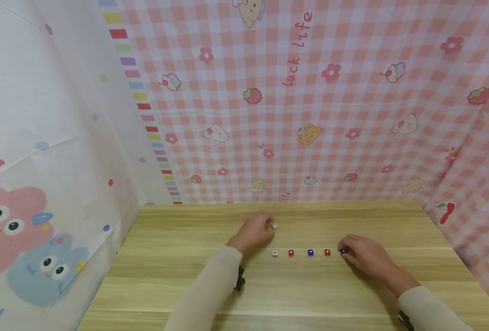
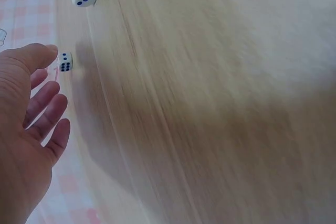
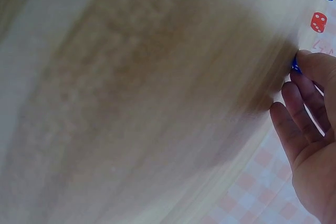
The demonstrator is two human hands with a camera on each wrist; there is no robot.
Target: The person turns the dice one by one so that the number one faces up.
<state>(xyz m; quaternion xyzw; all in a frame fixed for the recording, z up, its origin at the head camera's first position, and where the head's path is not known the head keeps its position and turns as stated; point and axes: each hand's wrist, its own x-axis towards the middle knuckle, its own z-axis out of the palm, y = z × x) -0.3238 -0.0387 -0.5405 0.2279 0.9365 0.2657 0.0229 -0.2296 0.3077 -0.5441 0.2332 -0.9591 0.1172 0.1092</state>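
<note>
My left hand pinches a white die at its fingertips, behind the left end of a row of dice. In the left wrist view this die sits against the thumb tip, dark dots showing. My right hand pinches a blue die at the right end of the row. Thumb and finger hide much of that blue die in the right wrist view. From left to right, the row also has a white die, a red die, another blue die and a second red die.
The dice lie on a wood-grain table. A pink checked cloth hangs behind its far edge, and a white cartoon-print cloth hangs at the left. Dark straps circle both wrists.
</note>
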